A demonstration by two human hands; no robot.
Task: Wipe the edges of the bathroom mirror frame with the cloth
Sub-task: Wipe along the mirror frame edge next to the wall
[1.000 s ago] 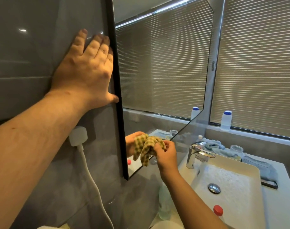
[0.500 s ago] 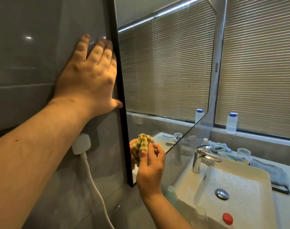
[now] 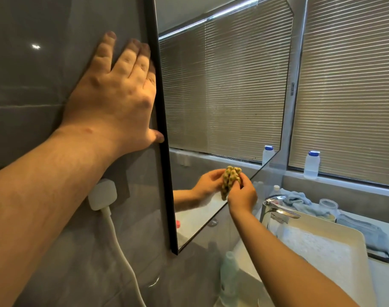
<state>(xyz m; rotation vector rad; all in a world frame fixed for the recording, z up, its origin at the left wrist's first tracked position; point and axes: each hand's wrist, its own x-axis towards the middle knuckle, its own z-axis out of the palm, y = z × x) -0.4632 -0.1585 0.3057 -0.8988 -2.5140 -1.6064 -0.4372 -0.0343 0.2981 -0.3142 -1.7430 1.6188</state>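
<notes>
In the head view, the right hand (image 3: 242, 196) pinches the bunched yellow-green checked cloth (image 3: 230, 179) against the black-framed mirror's (image 3: 161, 134) lower edge at 5 o'clock, the flat-fingered left hand (image 3: 113, 96) bracing the wall; next, likely sliding the cloth along that edge.

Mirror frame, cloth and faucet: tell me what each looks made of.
Mirror frame: thin black strip, matte, probably painted metal; plastic cannot be ruled out.
Cloth, gripped by the right hand: soft woven fabric, yellow-green check, bunched into folds.
Faucet: polished chrome-look metal, with bright mirror-like highlights.
</notes>
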